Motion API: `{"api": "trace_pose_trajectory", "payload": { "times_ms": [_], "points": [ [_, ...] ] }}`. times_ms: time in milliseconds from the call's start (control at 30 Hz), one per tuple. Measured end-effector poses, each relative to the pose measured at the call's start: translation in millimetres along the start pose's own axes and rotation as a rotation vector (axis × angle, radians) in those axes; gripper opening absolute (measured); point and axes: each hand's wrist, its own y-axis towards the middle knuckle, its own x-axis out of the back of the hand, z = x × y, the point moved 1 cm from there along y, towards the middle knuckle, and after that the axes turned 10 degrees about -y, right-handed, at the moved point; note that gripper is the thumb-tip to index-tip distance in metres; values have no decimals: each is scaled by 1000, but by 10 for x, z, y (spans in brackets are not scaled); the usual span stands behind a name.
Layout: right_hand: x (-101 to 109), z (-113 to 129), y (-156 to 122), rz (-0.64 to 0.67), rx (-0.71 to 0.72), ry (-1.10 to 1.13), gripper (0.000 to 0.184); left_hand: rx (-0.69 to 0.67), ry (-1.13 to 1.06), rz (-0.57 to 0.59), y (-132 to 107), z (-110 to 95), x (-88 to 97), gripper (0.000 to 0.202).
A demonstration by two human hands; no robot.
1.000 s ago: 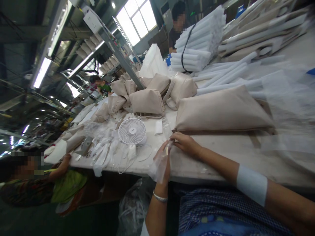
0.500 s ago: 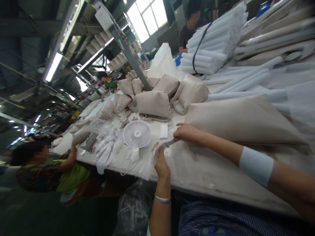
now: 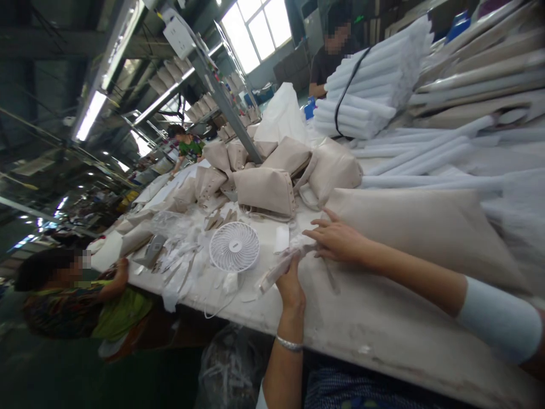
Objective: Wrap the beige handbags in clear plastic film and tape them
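Both bare hands are held over the near part of a pale worktable (image 3: 336,324). Between them, a slim, plastic-wrapped strip (image 3: 269,276) is clamped by thumb and fingers of the left hand (image 3: 290,284). Just beside its farther end, the fingers of the right hand (image 3: 340,238) are spread; whether it is touched by them cannot be told. The strip is probably best pinched firmly by the left hand and its film eased flat, without tugging. The wrapping looks clear, shiny and wrinkled, with something pale faintly seen inside. Farther off, a white fan (image 3: 234,247) and a large beige bag (image 3: 409,227) are seen, then piled smaller bags (image 3: 264,190) and bundled white tubes (image 3: 361,96).
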Motion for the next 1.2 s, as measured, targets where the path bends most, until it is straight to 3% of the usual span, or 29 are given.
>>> {"api": "trace_pose_trajectory", "payload": {
  "times_ms": [167,333,500,633,733,833,900,967,1133,1200],
  "points": [
    [-59,-79,16,83,-15,61,39,58,-51,13,-91,223,-227,40],
    [-118,-115,17,43,9,91,35,152,-97,74,-97,361,-428,41],
    [210,164,-296,-75,-80,56,31,297,-167,88,-15,270,-407,33],
    [701,492,-1036,-247,-295,162,25,528,-168,143,-51,179,-307,20],
    [988,660,-1920,-322,-652,57,18,707,-141,266,-139,81,-185,17],
    [1101,811,-2821,-251,-1003,-130,23,815,-21,390,-239,-37,-76,18],
    [1080,925,-3248,-163,-1114,-164,25,782,98,477,-314,-112,-66,21],
    [1013,1035,-3477,-90,-1105,-177,23,667,175,571,-425,-170,-138,26],
    [829,1154,-3501,145,-868,-298,20,376,234,934,-1018,-131,-624,35],
    [803,1144,-3454,207,-817,-335,14,308,239,1013,-1331,-22,-859,32]
  ]
}}
